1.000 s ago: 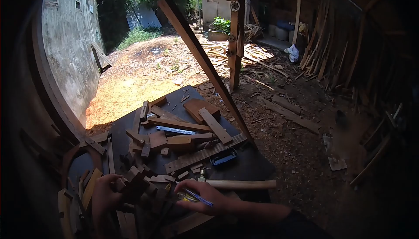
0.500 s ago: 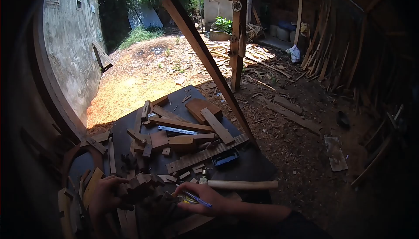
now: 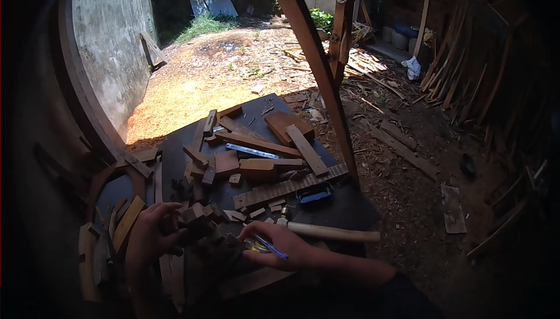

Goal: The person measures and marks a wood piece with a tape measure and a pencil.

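At the near side of the dark table, my left hand (image 3: 150, 234) curls its fingers and thumb against a dark notched wooden piece (image 3: 198, 217); shadow hides the exact contact. My right hand (image 3: 287, 249) is closed on a blue pen (image 3: 273, 247) and what looks like a yellow tape measure (image 3: 258, 245), close to the wood's right end. Just beyond the right hand lies a hammer (image 3: 335, 232) with a pale wooden handle. Small offcuts (image 3: 256, 213) are scattered past the fingers.
Wooden blocks (image 3: 258, 169), a metal ruler (image 3: 252, 151), a long ridged strip (image 3: 291, 186) and a blue-black tray (image 3: 315, 193) cover the tabletop (image 3: 350, 205). A slanted beam (image 3: 312, 45) rises beside the table's right edge. Curved wooden parts (image 3: 128, 223) stand at left.
The whole view has shifted, so the table and yard appear further right and higher. Both hands stay around the same wood, the right still with the pen and tape measure.
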`<action>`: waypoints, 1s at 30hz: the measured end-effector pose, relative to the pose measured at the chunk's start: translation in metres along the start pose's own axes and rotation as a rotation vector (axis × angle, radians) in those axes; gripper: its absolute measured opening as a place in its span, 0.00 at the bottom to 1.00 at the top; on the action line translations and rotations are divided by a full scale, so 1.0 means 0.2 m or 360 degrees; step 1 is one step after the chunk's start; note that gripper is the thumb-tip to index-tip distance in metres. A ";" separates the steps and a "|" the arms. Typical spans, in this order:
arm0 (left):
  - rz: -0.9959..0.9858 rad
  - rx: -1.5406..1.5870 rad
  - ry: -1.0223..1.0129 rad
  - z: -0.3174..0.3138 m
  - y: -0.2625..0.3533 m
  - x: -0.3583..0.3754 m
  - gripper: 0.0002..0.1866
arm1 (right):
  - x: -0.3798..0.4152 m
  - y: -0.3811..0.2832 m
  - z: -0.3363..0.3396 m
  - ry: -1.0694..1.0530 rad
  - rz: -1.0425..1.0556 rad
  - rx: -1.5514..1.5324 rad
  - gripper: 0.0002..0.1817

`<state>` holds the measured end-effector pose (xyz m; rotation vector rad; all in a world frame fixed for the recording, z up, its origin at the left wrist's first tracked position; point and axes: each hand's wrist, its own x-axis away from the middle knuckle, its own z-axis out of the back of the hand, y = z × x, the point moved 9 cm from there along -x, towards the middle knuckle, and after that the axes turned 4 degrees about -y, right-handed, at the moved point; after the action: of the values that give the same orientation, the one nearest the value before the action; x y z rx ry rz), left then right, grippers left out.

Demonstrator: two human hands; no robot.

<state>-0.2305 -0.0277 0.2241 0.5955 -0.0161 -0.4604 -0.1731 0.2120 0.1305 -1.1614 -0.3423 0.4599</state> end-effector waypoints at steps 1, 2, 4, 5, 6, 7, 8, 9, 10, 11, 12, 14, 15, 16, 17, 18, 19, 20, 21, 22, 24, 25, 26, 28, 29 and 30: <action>-0.0032 -0.0053 0.0002 -0.01 0.01 0.01 0.26 | -0.02 -0.02 0.01 0.0001 -0.0006 0.0128 0.25; -0.0039 -0.0107 -0.0005 -0.02 0.01 0.00 0.24 | -0.06 -0.03 0.03 0.0044 0.0095 0.0211 0.24; 0.0162 0.0208 -0.0104 -0.05 -0.03 0.00 0.20 | -0.10 -0.14 0.08 0.0201 0.0265 0.0344 0.24; 0.0117 0.0121 -0.0091 -0.05 -0.03 0.00 0.19 | -0.14 -0.17 0.09 0.0187 0.0272 0.0371 0.23; 0.0046 0.0033 -0.0074 -0.06 -0.05 0.00 0.18 | -0.16 -0.19 0.09 0.0172 0.0210 0.0428 0.23; 0.0002 -0.0021 -0.0021 -0.06 -0.07 0.01 0.18 | -0.19 -0.22 0.10 0.0217 0.0349 0.0507 0.24; -0.0070 -0.0078 0.0029 -0.06 -0.07 0.00 0.17 | -0.22 -0.24 0.09 0.0172 0.0238 0.0539 0.24; -0.0163 -0.0138 0.0072 -0.05 -0.06 0.00 0.17 | -0.26 -0.26 0.08 0.0137 0.0261 0.0575 0.24; -0.0167 -0.0155 0.0089 -0.05 -0.06 0.01 0.17 | -0.30 -0.27 0.08 0.0120 0.0278 0.0613 0.24; -0.0181 -0.0173 0.0098 -0.05 -0.06 0.01 0.17 | -0.33 -0.28 0.07 0.0069 0.0256 0.0634 0.24; -0.0200 -0.0190 0.0100 -0.05 -0.06 0.00 0.17 | -0.36 -0.29 0.06 0.0024 0.0229 0.0652 0.24; -0.0196 -0.0202 0.0090 -0.05 -0.06 0.00 0.18 | -0.41 -0.30 0.05 -0.0013 0.0217 0.0670 0.24; -0.0193 -0.0208 0.0082 -0.06 -0.07 0.00 0.18 | -0.43 -0.31 0.04 -0.0004 0.0234 0.0673 0.24; -0.0204 -0.0203 0.0096 -0.06 -0.07 0.00 0.18 | -0.45 -0.31 0.02 0.0005 0.0250 0.0677 0.25; -0.0216 -0.0197 0.0112 -0.06 -0.07 0.00 0.18 | -0.46 -0.33 0.00 0.0019 0.0259 0.0716 0.25; -0.0228 -0.0191 0.0131 -0.06 -0.08 0.00 0.18 | -0.46 -0.34 -0.02 0.0003 0.0242 0.0757 0.25; -0.0224 -0.0185 0.0134 -0.06 -0.08 0.01 0.18 | -0.46 -0.37 -0.04 -0.0013 0.0227 0.0799 0.26; -0.0217 -0.0178 0.0137 -0.06 -0.08 0.01 0.19 | -0.47 -0.38 -0.06 -0.0032 0.0213 0.0842 0.26; -0.0210 -0.0172 0.0140 -0.06 -0.08 0.01 0.19 | -0.48 -0.37 -0.08 -0.0026 0.0195 0.0823 0.26; -0.0225 -0.0184 0.0142 -0.06 -0.08 0.01 0.19 | -0.48 -0.38 -0.08 -0.0025 0.0178 0.0860 0.26; -0.0256 -0.0209 0.0142 -0.06 -0.07 0.02 0.20 | -0.49 -0.39 -0.09 -0.0022 0.0144 0.0930 0.26; -0.0261 -0.0210 0.0136 -0.06 -0.07 0.02 0.20 | -0.49 -0.39 -0.09 -0.0020 0.0143 0.0938 0.26; -0.0267 -0.0211 0.0131 -0.05 -0.07 0.02 0.21 | -0.49 -0.39 -0.09 -0.0017 0.0142 0.0945 0.26; -0.0273 -0.0211 0.0126 -0.06 -0.07 0.02 0.21 | -0.49 -0.40 -0.09 -0.0010 0.0138 0.0959 0.26; -0.0272 -0.0210 0.0127 -0.06 -0.07 0.02 0.21 | -0.49 -0.40 -0.09 -0.0005 0.0135 0.0965 0.26; -0.0272 -0.0210 0.0128 -0.06 -0.07 0.02 0.21 | -0.49 -0.40 -0.09 0.0000 0.0134 0.0972 0.25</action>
<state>-0.2312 -0.0338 0.2065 0.4870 0.1420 -0.5981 -0.2347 0.1211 0.1959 -0.5814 -0.1339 0.5870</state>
